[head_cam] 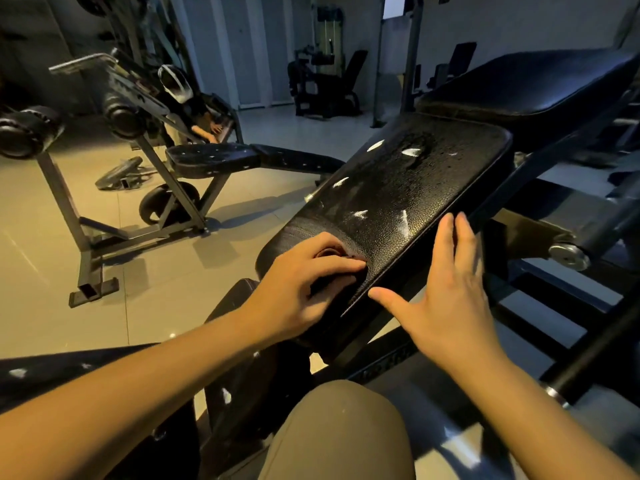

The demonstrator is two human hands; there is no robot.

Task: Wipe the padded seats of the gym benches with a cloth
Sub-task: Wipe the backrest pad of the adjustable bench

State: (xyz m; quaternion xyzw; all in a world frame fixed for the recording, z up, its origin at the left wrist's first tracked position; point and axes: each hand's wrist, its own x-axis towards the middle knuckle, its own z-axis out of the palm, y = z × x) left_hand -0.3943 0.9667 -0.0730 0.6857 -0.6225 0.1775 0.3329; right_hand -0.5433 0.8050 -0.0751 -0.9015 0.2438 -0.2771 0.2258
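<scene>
Site: gym floor, dim light. The person stands at the near end of a tilted gym bench, and the work is on its seat pad (415, 181).

Left hand (304, 271): fingers curled down and clamped on a bunched dark reddish cloth (329, 253). It presses the cloth onto the pad at the near left corner. Most of the cloth is hidden under the fingers. The bunching likely gives a firm wad to push with rather than a loose sheet that would drag.

Right hand (453, 289): fingers straight and together, holding nothing. The palm lies along the pad's right edge and the thumb is spread toward the near corner. This appears to be a brace, steadying the sloped pad against the push of the wiping hand.

Condition of pad: fine droplets and a wet patch (414, 150) show toward the far end. Several white marks (360, 214) are scattered over the middle. I cannot tell whether these are residue or worn covering.

Assessment: wiping appears to be at an early stage on this pad, as the cloth sits at the near end with the wet area ahead of it. The back pad (540, 84) lies beyond the far edge, just apart from the seat. A second bench (211, 161) stands well apart to the left on the tiled floor (173, 271) and carries similar white marks.
</scene>
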